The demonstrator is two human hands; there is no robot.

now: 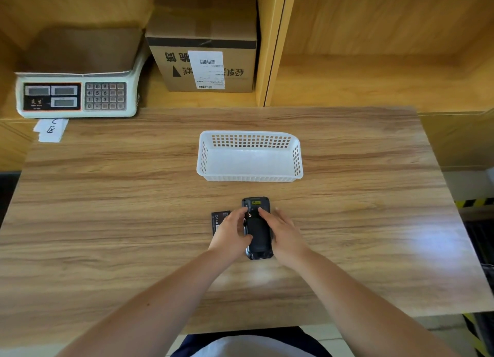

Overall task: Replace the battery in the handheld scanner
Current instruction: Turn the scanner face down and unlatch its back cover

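The black handheld scanner [258,231] lies back side up on the wooden table [133,209], its yellow label at the far end. My left hand [230,235] grips its left side, with the forefinger on the upper back near a small round latch. My right hand [284,232] holds the right side, forefinger also on the upper back. A flat black battery [217,219] with white print lies on the table just left of the scanner, partly hidden under my left hand.
A white plastic basket [250,156] with nothing in it stands beyond the scanner. A weighing scale [77,94] sits at the far left, paper slips [50,129] in front of it. A cardboard box [203,49] is on the shelf behind.
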